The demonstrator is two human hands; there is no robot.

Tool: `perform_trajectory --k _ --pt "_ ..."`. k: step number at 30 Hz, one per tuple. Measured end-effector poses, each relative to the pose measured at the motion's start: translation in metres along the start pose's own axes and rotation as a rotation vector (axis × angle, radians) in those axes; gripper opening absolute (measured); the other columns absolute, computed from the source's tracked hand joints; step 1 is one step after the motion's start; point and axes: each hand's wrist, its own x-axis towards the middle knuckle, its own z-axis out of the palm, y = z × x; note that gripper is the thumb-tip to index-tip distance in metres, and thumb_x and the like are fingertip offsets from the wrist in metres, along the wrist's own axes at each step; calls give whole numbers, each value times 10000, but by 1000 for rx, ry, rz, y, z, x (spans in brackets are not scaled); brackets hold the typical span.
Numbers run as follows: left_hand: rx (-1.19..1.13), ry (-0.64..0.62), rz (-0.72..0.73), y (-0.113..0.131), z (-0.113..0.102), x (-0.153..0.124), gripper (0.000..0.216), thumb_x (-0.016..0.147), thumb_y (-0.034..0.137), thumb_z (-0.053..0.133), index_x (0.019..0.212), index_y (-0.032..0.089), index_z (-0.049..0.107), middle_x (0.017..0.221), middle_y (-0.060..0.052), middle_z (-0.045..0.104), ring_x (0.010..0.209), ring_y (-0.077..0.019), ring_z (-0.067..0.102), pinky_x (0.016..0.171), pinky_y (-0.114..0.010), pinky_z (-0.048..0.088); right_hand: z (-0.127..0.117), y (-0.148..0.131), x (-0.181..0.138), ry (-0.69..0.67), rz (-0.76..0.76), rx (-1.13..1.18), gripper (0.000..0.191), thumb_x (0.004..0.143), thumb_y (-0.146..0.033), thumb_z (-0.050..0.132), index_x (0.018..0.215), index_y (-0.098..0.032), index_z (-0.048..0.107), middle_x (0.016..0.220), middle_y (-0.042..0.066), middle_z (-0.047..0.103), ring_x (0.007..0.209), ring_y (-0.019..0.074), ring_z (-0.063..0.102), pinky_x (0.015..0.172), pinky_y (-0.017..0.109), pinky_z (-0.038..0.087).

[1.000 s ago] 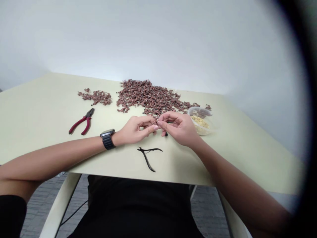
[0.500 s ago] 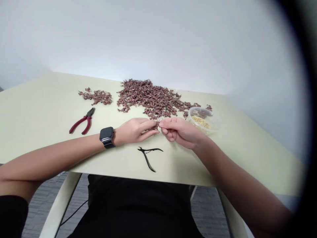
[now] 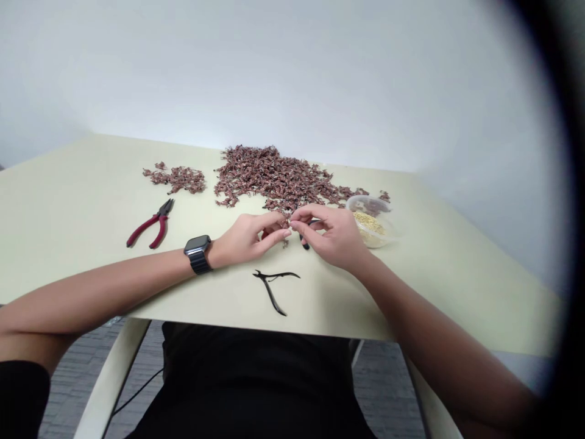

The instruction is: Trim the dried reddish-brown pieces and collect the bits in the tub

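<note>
My left hand (image 3: pixel 256 238) is closed, with a small reddish-brown piece (image 3: pixel 285 242) between its thumb and fingers. It looks like the thin-legged pieces in the pile, but its details are too small to tell. My right hand (image 3: pixel 333 236) meets it from the right, thumb and forefinger pinched at the piece's edge; whatever sits in that pinch is too small to name. A dark tool end (image 3: pixel 304 241) shows beneath the right fingers, the rest of it hidden. Closer to me, black nippers (image 3: pixel 273 288) lie spread on the table (image 3: pixel 210 305).
Behind my hands spreads a large pile of reddish-brown pieces (image 3: pixel 269 174), with a smaller heap (image 3: pixel 180 179) to its left. Red-handled pliers (image 3: pixel 153 227) lie at left. A clear tub (image 3: pixel 382 241) holding small yellow bits (image 3: pixel 369 223) stands right of my right hand.
The right hand has shifted slightly and its fingers have lifted and opened out around the pinch, uncovering the dark tool end. My left thumb has moved a little; the wrist has turned slightly.
</note>
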Motion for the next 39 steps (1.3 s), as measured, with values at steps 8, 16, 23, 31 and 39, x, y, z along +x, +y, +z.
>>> perform_trajectory --k 8,16,23,31,39 --pt "91 -10 106 -8 1 -1 218 1034 386 576 1065 182 647 831 -20 706 684 -111 639 631 -210 467 0 -4 0 -112 219 278 197 919 -393 711 920 -197 697 778 33 694 592 146 651 569 282 557" --pt "409 -9 355 -14 -6 2 253 1066 383 501 1090 160 619 814 -66 655 737 -168 619 688 -277 475 -3 3 7 -370 632 890 339 799 -402 843 717 -154 627 661 -32 570 500 48 435 472 190 446" --pt "161 -7 125 -11 0 0 234 1046 395 552 1056 178 637 830 -29 696 686 -123 624 637 -229 455 0 5 4 -120 291 398 282 866 -437 778 970 -194 679 775 20 695 578 133 633 566 275 562" --pt "79 -21 95 -10 1 -1 241 1043 400 553 1086 187 657 851 -28 717 695 -122 647 647 -229 471 0 2 0 -86 105 130 210 947 -434 663 953 -226 693 813 38 691 589 157 651 556 299 561" --pt "251 -21 242 -15 0 -1 222 1047 378 549 1035 169 623 785 -30 635 685 -139 589 644 -250 442 1 1 2 -201 348 453 246 859 -401 773 835 -181 665 692 6 637 544 118 592 528 252 536"
